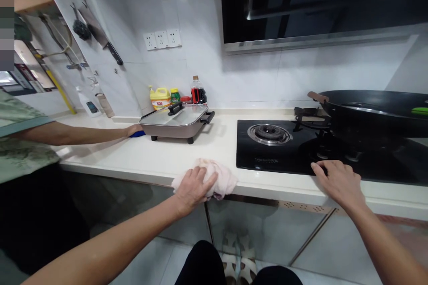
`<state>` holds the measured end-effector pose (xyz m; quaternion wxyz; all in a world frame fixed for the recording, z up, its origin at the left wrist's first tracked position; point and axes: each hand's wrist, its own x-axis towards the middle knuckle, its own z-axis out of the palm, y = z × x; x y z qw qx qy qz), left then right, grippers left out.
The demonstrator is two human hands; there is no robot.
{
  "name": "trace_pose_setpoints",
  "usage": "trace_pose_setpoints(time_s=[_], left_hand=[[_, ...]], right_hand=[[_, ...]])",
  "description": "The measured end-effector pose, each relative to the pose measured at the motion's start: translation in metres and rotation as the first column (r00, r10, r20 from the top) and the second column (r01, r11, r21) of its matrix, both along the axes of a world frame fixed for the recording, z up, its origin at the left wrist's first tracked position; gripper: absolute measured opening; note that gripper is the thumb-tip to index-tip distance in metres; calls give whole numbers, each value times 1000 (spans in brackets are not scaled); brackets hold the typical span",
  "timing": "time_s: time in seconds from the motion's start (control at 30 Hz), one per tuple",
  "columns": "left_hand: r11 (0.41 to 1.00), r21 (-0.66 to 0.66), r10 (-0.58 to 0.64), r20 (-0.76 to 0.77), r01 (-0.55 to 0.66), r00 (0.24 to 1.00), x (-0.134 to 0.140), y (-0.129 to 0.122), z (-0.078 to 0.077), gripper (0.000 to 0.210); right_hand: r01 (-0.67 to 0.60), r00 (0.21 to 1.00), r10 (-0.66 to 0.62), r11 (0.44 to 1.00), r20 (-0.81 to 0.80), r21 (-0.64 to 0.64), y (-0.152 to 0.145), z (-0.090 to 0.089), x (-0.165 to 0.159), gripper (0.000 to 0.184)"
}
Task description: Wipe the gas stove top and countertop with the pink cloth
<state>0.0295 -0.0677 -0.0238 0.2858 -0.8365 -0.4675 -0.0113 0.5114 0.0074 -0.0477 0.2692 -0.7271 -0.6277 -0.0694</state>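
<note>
My left hand [194,188] is closed over a crumpled pale pink cloth [223,177], pressing it on the front edge of the white countertop [133,156]. Part of the cloth hangs over that edge. My right hand [339,181] rests at the front rim of the black gas stove [284,160], fingers loosely bent and the thumb apart, with nothing seen in it. To the left of the stove stands an electric pan [172,130] with a glass lid, behind the cloth.
A co-worker's hand [134,131] holds a blue cloth [137,134] beside the electric pan. Bottles, among them a yellow jug [160,98] and a dark sauce bottle [198,93], line the wall. A big black wok [371,111] sits on the right burner, under the range hood [317,4].
</note>
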Motion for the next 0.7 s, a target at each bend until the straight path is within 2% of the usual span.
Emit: trace_pose_setpoints(time_s=[0.1,0.27,0.33,0.4,0.5,0.53,0.6,0.7], left_hand=[[993,49,-110,17,109,994,49,8,-8,79],[938,178,-313,68,297,947,153,24,-28,46],[920,164,-370,70,356,926,189,28,-32,46],[918,141,-385,88,371,919,213,30,-32,46],[924,95,-381,136,371,914,226,29,-28,49],[925,73,-381,160,374,911,226,28,-26,49],[924,35,-378,213,380,901,222,25,-21,48],[914,15,-391,297,405,871,210,19,-13,49]], right_hand=[[-8,1000,8,1000,-16,4,2,-2,3,67],[-9,999,10,1000,-35,9,8,-4,11,66],[-24,997,28,998,-71,55,8,-2,13,62],[-29,988,55,984,-141,178,2,3,12,57],[-52,959,161,908,-232,416,-21,9,-3,49],[-83,945,215,888,-247,453,-32,8,-12,47],[-194,908,329,879,-258,436,-54,1,-34,44],[-380,867,453,870,-208,315,-78,-15,-63,43]])
